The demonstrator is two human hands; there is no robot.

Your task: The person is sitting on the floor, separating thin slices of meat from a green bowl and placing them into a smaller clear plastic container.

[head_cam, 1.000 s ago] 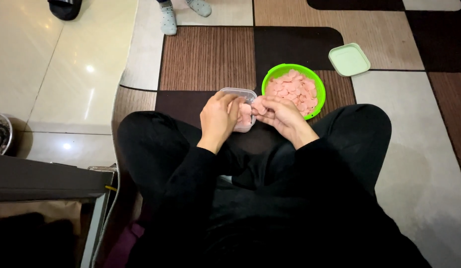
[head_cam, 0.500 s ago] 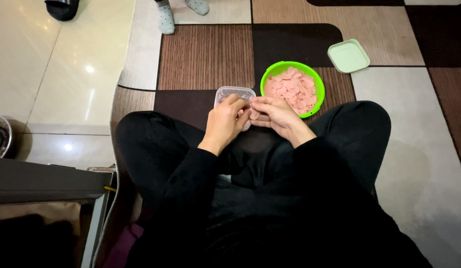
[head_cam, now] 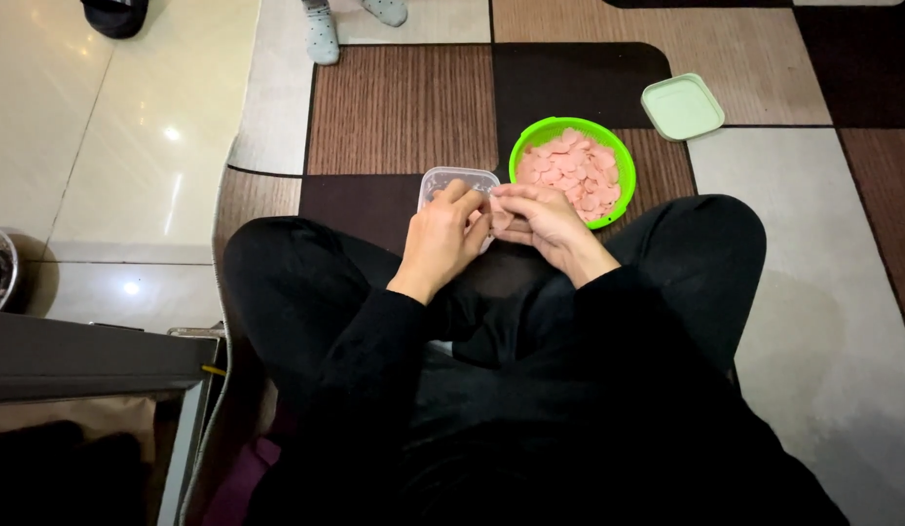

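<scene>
Currently logged | my left hand and right hand: fingertips pinched together on something small I couldn't identify | clear tub just beyond left fingers | green bowl of pink slices beyond right.

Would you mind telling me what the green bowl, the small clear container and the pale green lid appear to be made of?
Green bowl: likely plastic, given its bright uniform colour and thin smooth rim. Clear container: probably thin transparent plastic, since the rug shows through its walls. Pale green lid: seemingly matte plastic, with rounded corners and a moulded raised edge. None can be confirmed by look alone.
</scene>
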